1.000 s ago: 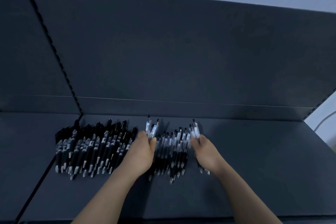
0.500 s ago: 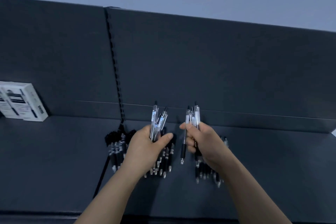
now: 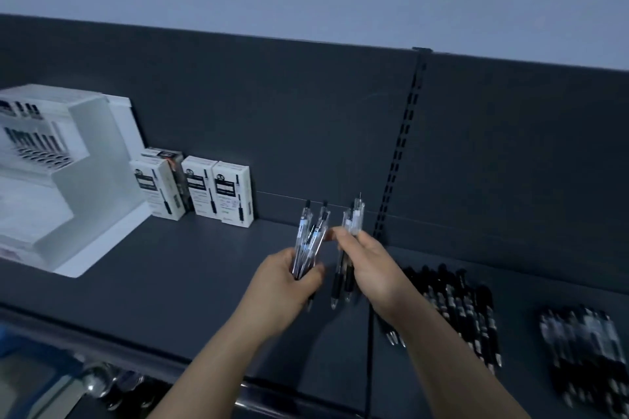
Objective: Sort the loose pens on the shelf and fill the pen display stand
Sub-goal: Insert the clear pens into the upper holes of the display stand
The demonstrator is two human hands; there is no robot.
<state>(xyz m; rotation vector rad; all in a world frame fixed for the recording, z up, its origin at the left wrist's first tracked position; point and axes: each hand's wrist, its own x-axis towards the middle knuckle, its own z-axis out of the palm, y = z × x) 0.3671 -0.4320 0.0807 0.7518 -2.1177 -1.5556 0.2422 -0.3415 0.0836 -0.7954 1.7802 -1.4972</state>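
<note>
My left hand point(image 3: 284, 286) grips a bunch of clear-barrelled pens point(image 3: 311, 235), tips down, above the dark shelf point(image 3: 190, 279). My right hand point(image 3: 372, 265) holds a second bunch of clear pens point(image 3: 354, 219) upright just beside it; its thumb touches the left bunch. Two heaps of loose pens lie on the shelf to the right: black ones point(image 3: 459, 309) and a blurred pile point(image 3: 585, 340) further right. The white stepped pen display stand point(image 3: 85, 180) stands at the far left, with several pens in its upper rows.
Several white pen boxes point(image 3: 218, 192) stand upright against the back panel, between the stand and my hands. A slotted upright point(image 3: 398, 160) divides the back panel. Below the shelf's front edge, at bottom left, are blurred metal parts point(image 3: 102, 381).
Both hands lifted pens from the heap and carried them left. The view swung left: the stand and boxes came into sight, and the pen heaps now lie to the right.
</note>
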